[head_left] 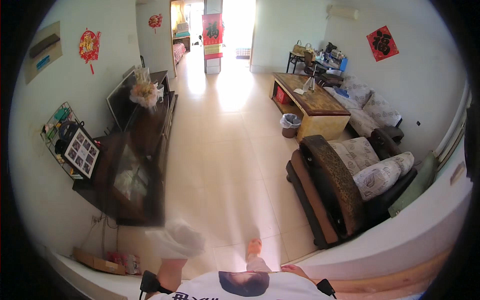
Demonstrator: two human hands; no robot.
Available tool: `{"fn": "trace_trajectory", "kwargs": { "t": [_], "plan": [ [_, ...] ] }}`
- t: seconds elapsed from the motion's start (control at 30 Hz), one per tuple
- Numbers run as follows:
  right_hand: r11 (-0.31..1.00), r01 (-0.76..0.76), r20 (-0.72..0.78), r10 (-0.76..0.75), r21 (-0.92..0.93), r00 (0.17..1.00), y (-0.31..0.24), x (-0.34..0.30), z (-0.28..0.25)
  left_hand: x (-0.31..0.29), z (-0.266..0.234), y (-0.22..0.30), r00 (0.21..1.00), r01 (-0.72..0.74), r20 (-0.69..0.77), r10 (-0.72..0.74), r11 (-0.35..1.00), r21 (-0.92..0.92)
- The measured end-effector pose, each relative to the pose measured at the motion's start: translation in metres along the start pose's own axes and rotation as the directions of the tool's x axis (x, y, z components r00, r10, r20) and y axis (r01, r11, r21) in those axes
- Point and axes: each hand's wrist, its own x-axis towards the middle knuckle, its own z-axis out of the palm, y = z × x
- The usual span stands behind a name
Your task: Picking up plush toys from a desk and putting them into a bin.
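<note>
A whitish, see-through plastic bag (177, 241), smeared by motion, hangs at the end of my left arm, low and left of the middle. My left hand (173, 264) is closed on the bag, which hides most of the fingers. At my right side, my right hand (295, 270) shows only in part beyond the edge of my white printed shirt (200, 286). Whether its fingers are curled or apart is too small to make out, and nothing shows in it. One of my feet (254, 246) is forward on the tiles.
Along the left wall runs a dark low cabinet (150, 145) bearing a television (121, 102), a flower bouquet (145, 94) and a photo frame (82, 153). A cardboard box (98, 262) lies below. Rightward stand a sofa (335, 190), a lined waste bin (290, 126) and a wooden table (320, 97).
</note>
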Motion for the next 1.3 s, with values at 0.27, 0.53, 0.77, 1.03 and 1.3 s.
{"fn": "trace_trajectory", "kwargs": {
  "t": [0.27, 0.53, 0.77, 1.03, 1.3],
  "plan": [
    [0.989, -0.011, -0.125, 0.030, 0.149, 0.992, -0.127, 0.136, -0.037, 0.160, -0.013, 0.015, 0.995, -0.093, 0.052, 0.089, 0.993, 0.076],
    [0.980, 0.175, -0.081, -0.183, -0.100, 0.980, -0.310, 0.345, -0.071, 0.277, 0.016, 0.041, 0.859, -0.293, -0.431, 0.277, 0.956, 0.032],
    [0.943, 0.332, -0.012, -0.332, 0.029, 0.943, -0.486, 0.470, -0.012, 0.345, -0.052, 0.095, 0.692, -0.480, -0.591, 0.416, 0.875, 0.054],
    [0.354, 0.030, 0.097, 0.173, -0.935, 0.980, -0.339, 0.597, -0.120, 0.604, -0.024, 0.182, 0.814, -0.382, -0.490, 0.313, 0.923, -0.045],
    [0.944, -0.200, -0.749, 0.329, 0.262, 0.575, -0.467, 0.532, -0.094, 0.834, -0.038, 0.233, 0.987, -0.157, -0.053, 0.153, 0.985, -0.074]
  ]
}}
